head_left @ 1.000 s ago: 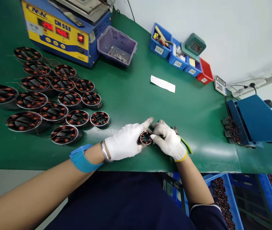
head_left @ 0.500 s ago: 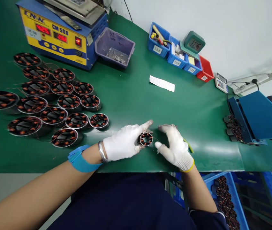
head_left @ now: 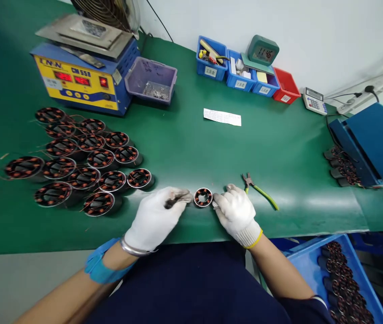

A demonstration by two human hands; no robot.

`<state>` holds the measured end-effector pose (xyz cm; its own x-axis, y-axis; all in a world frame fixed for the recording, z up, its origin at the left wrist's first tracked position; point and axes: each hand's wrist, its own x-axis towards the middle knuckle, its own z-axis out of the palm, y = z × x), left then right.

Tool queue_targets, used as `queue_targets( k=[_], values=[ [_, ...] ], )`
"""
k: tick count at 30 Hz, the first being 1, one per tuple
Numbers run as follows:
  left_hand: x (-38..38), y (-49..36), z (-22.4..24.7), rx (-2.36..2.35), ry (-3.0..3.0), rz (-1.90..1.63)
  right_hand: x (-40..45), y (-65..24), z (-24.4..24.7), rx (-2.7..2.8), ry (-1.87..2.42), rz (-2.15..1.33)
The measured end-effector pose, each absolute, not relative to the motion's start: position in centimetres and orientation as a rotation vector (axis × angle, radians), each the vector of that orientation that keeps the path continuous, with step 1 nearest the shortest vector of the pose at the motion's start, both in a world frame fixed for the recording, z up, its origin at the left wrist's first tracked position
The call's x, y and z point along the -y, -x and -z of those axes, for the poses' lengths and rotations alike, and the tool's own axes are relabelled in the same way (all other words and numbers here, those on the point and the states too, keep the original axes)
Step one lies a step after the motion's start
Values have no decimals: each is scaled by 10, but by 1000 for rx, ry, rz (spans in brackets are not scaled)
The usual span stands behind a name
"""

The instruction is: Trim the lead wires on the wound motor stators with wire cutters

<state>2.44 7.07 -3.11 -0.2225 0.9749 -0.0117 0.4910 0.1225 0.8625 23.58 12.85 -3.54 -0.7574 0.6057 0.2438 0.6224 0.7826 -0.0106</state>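
Gloves cover both hands in the head view. A small wound stator [head_left: 202, 197] stands flat on the green surface [head_left: 191, 148] near its near edge, between the two hands. The left hand [head_left: 154, 218] lies just left of it, fingers [head_left: 178, 198] curled together around something dark that I cannot make out, fingertips just short of the stator. The right hand [head_left: 237, 213] sits just right of it, fingers [head_left: 219, 201] bent and drawn together at the stator's right rim; whether they pinch anything I cannot tell. Green-handled cutters [head_left: 259, 191] lie on the surface just right of the right hand. A cluster of larger stators [head_left: 83, 166] fills the left side. At the far left stands a yellow and blue machine [head_left: 80, 81] with a purple bin [head_left: 151, 81] beside it. Blue bins [head_left: 235, 67], a red bin [head_left: 286, 87] and a paper slip [head_left: 221, 117] lie farther back. A blue crate [head_left: 333, 279] of stators sits below the near right edge.
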Motion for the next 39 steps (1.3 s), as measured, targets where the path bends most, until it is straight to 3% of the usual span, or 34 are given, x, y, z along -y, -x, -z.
queue_targets(
  k=[4, 7, 10, 13, 27, 30, 34, 39],
  values=[
    [-56, -23, 18, -1917, -1092, -1405, -127, -231, 35, 2738, 943, 66],
    [-47, -27, 1, -1867, -1672, -1601, -125, -229, 36, 2739, 946, 68],
    [-55, -39, -6, -1647, -2268, -1056, -125, -228, 37, 2740, 961, 81],
    [-72, -48, 4, -1636, -2329, -673, -126, -230, 34, 2745, 952, 107],
    [-87, -63, 27, -1657, -2060, -776, -136, -238, -7, 3057, 698, 251],
    [-85, -66, 29, -1669, -2053, -772, -137, -250, -20, 3010, 902, -46],
    [-84, -66, 30, -1669, -2054, -768, -142, -258, -33, 2523, 1386, -793],
    [-86, -65, 33, -1681, -2064, -783, -146, -238, -14, 2358, 1470, -1510]
  ],
)
